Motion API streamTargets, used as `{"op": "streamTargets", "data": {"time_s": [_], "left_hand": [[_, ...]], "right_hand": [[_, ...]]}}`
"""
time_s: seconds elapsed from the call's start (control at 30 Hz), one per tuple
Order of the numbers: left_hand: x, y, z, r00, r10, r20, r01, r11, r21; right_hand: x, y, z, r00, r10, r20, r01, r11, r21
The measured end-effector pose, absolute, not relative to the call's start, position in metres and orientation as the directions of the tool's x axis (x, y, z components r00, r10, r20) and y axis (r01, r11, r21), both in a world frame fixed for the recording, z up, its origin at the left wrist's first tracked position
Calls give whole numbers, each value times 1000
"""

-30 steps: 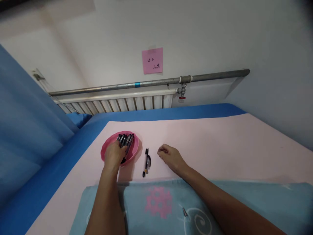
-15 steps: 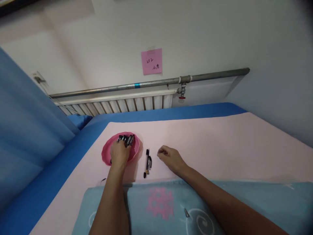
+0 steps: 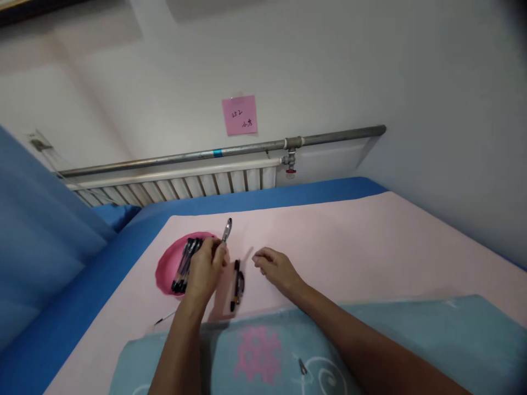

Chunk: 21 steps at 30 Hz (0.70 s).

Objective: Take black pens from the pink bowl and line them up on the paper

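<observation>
Over the right rim of a pink scalloped bowl (image 3: 161, 263), my left hand (image 3: 205, 269) pinches a pen (image 3: 227, 229) with a dark, shiny end that points up and away. Several black and clear pens (image 3: 186, 266) lie side by side in the bowl, partly hidden by that hand. My right hand (image 3: 276, 269) hovers over the pink sheet, fingers loosely bent and a little apart, holding nothing visible. Between the hands a slim black pen (image 3: 236, 285) lies beside a shorter dark pen part (image 3: 241, 283).
A thin refill (image 3: 164, 317) with a dark tip lies left of my left forearm. One small metal pen tip (image 3: 302, 366) rests on the blue-green cloth (image 3: 411, 340) in front. Beyond the pink sheet (image 3: 329, 241) are a radiator (image 3: 226, 184) and a pipe (image 3: 251, 148).
My left hand has lifted a pen from the bowl and moved it to the right rim. More pens now show in the bowl. My right hand stays nearly in place; the view has shifted.
</observation>
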<state>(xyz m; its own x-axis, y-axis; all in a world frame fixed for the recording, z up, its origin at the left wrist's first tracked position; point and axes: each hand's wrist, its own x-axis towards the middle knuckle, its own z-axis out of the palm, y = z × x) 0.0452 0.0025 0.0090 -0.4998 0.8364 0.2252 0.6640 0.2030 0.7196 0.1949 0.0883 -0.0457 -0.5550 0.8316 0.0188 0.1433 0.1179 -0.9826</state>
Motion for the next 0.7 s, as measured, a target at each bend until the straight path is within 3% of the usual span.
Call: {"op": "streamTargets", "data": {"time_s": [0.13, 0.3, 0.53, 0.7], "left_hand": [[74, 7, 5, -297, 947, 126, 555, 63, 830], [93, 12, -2, -229, 974, 6, 400, 88, 912], [93, 13, -5, -204, 958, -203, 77, 222, 972], [88, 17, -8, -290, 941, -171, -159, 129, 979]], "right_hand": [[197, 91, -30, -521, 854, -16, -111, -86, -990], [197, 95, -25, -496, 868, -20, -317, -203, -927], [209, 116, -22, -306, 945, -117, -438, -249, -864], [212, 105, -15, -438, 881, -181, -363, -357, -861]]}}
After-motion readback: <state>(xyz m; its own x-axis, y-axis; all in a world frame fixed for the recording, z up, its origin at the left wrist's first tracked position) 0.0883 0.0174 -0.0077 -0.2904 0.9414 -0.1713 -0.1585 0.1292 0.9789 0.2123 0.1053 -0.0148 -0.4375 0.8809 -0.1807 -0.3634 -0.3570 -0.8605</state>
